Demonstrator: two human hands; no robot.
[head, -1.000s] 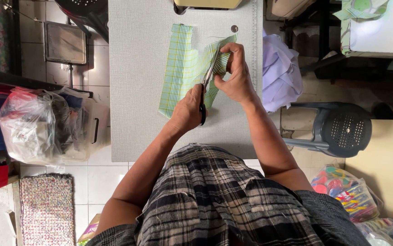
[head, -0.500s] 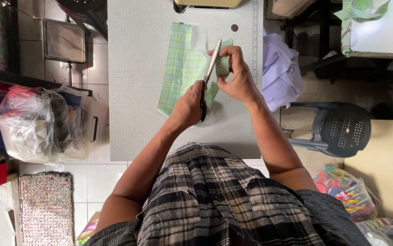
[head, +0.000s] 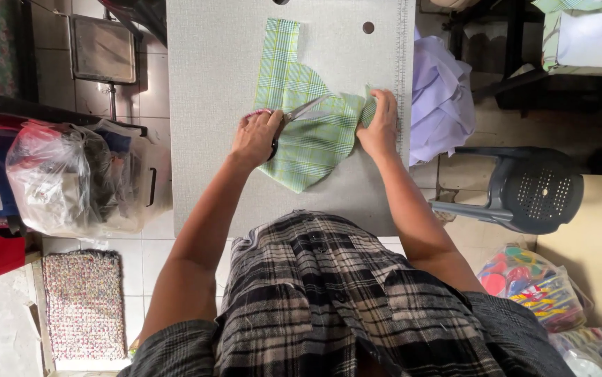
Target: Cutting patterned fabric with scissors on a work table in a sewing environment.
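Sitting off to my left, a clear plastic bag (head: 70,178) bulges with dark and pale bundles, and down at my right a smaller bag (head: 539,285) holds bright, many-coloured scraps. Both my forearms reach forward over the grey table (head: 210,105) — my left hand (head: 255,137) is clenched around the scissors (head: 299,116), blades parted over the green plaid fabric (head: 308,126) lying flat mid-table. My right hand (head: 381,126) presses flat, fingers together, on that fabric's right edge — grasping nothing.
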